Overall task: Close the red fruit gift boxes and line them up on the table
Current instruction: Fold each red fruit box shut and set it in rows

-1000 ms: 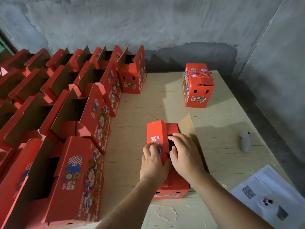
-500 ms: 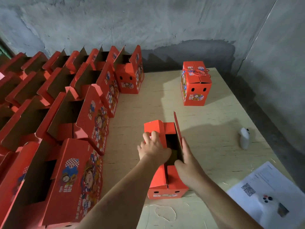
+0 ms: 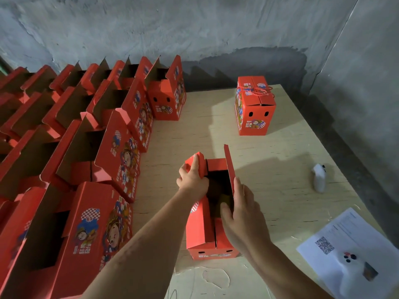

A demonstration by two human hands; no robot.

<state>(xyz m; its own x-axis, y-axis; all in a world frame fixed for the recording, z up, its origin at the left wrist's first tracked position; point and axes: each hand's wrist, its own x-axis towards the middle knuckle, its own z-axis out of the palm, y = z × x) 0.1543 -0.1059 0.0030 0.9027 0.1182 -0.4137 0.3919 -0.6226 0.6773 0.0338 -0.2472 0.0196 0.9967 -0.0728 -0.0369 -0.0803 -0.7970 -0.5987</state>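
In the lower centre of the frame a red gift box (image 3: 201, 229) stands on the pale wooden table (image 3: 280, 152), its top only partly closed and a dark opening showing between the flaps. The left hand (image 3: 191, 180) grips the left top flap (image 3: 197, 164), fingers curled over its far end, folding it toward the opening. The right hand (image 3: 241, 210) lies with fingers straight against the outer face of the right flap (image 3: 229, 167), which stands almost upright; the thumb seems to hook over the flap's inner edge, though the shadow makes that hard to judge. The two hands are apart, one on each side of the opening.

In the upper right of the frame a closed gift box (image 3: 255, 108) sits alone on the table, a cord handle across its top. Along the left side of the frame, from bottom to top, run rows of open gift boxes (image 3: 121, 152) with their flaps raised. At the right edge lies a small white object (image 3: 319, 176), and at the lower right a printed sheet (image 3: 345, 240) bearing a QR code
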